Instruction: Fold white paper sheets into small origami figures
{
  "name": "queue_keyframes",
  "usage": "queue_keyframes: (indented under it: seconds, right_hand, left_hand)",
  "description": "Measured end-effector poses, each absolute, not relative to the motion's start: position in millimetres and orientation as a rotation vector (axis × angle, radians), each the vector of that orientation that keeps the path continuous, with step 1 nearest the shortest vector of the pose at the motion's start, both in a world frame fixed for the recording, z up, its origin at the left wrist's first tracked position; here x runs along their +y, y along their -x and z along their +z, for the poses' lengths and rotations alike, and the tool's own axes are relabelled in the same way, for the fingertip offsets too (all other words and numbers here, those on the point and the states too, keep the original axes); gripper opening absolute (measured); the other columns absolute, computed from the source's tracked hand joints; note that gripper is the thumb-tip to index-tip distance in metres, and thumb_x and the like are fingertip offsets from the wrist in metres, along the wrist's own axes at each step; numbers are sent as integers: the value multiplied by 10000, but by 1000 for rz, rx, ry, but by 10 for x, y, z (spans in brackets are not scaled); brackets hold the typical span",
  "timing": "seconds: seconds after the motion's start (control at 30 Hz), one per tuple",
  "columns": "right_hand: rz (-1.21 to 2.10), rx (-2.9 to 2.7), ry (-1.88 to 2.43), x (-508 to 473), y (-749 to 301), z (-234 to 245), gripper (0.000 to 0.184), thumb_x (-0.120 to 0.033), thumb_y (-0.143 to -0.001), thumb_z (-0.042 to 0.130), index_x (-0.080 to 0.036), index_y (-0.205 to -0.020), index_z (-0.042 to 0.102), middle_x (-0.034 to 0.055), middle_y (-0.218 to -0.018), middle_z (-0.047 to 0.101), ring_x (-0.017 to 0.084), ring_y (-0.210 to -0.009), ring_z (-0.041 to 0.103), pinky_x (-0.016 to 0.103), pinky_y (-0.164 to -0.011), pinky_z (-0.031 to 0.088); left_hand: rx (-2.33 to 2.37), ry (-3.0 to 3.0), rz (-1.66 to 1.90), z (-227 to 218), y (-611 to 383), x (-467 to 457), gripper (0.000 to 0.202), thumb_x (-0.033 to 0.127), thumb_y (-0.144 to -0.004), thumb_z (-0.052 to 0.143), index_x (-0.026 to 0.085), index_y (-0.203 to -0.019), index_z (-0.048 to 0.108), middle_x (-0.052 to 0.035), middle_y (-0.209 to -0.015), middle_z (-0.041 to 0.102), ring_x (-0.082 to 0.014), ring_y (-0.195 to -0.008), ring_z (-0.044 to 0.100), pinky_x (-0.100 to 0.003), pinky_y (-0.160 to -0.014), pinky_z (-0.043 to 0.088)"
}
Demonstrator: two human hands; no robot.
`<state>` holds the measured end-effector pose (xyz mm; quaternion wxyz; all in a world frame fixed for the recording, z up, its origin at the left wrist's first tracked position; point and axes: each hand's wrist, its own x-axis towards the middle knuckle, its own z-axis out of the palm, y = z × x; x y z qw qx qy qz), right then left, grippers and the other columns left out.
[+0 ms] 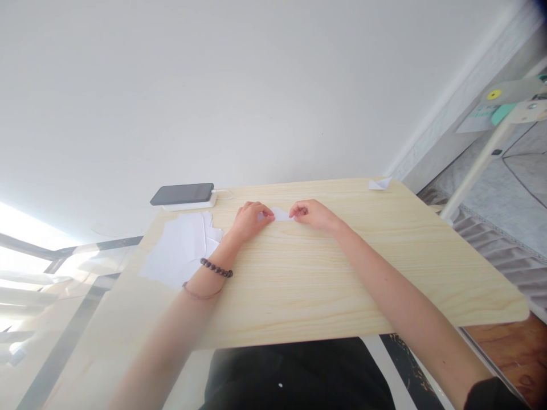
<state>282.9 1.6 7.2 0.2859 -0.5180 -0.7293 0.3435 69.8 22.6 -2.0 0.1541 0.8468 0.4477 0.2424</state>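
Note:
Between my two hands a small folded piece of white paper [281, 214] lies low over the table, its top edge sloping to a blunt peak. My left hand [252, 219] pinches its left end between thumb and fingers. At the opposite end, my right hand [308, 213] has its thumb and fingertips closed on the right corner. The fingers cover both ends of the paper, so its full shape is hidden. Dark beads and a thin cord circle my left wrist.
Loose white paper sheets [179, 245] are piled on the left of the wooden table [290, 296]. Behind them a phone [183, 194] rests on a white block with a cable. A folded paper piece [379, 184] sits at the back right corner. A wall rises behind the table.

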Motion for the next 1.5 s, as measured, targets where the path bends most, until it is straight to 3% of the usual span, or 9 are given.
queue_keyframes:
  seconds: [0.2, 0.37, 0.57, 0.8, 1.13, 1.5]
  right_hand:
    - [880, -1991, 1389, -22, -2835, 61, 245, -90, -647, 444, -172, -782, 631, -9, -691, 556, 80, -579, 456, 200, -564, 357]
    - [560, -2026, 1403, -100, -2713, -22, 268, -80, -667, 436, -202, -785, 643, 2, -836, 558, 73, -585, 443, 212, -609, 368]
    - [343, -2063, 1429, -129, -2610, -70, 152, -243, -748, 488, -222, -808, 626, 11, -841, 550, 115, -726, 505, 233, -683, 378]
    - [235, -2056, 1540, -113, -2540, -96, 136, -303, -756, 507, -214, -811, 594, 32, -827, 547, 151, -785, 512, 265, -725, 380]
    - [361, -2036, 1609, -48, -2544, -82, 129, -314, -747, 515, -230, -785, 604, 14, -771, 575, 151, -759, 517, 267, -705, 380]
    - [387, -1966, 1657, -54, -2554, -75, 150, -315, -744, 518, -224, -798, 624, 29, -851, 536, 139, -799, 519, 264, -770, 394]
  left_hand:
    - [1296, -2444, 675, -19, -709, 210, 190, 345, -769, 487, 240, -827, 635, -9, -870, 619, -195, -922, 498, -330, -848, 364]
    - [1256, -2510, 678, -10, -717, 167, 210, 335, -801, 439, 265, -886, 617, -11, -850, 586, -193, -907, 480, -338, -827, 355]
    - [1333, -2539, 677, 20, -783, 88, 228, 393, -797, 441, 250, -895, 589, -27, -843, 561, -210, -917, 458, -342, -794, 357]
    - [1438, -2497, 676, -12, -848, 67, 228, 411, -764, 474, 248, -892, 570, -25, -831, 548, -223, -933, 446, -360, -811, 347]
    - [1388, -2481, 632, -10, -820, 117, 217, 337, -752, 465, 240, -916, 570, -23, -870, 563, -230, -964, 441, -379, -842, 340]
    - [1302, -2423, 551, -9, -724, 223, 316, 190, -709, 429, 246, -960, 613, -16, -893, 579, -216, -983, 449, -354, -901, 351]
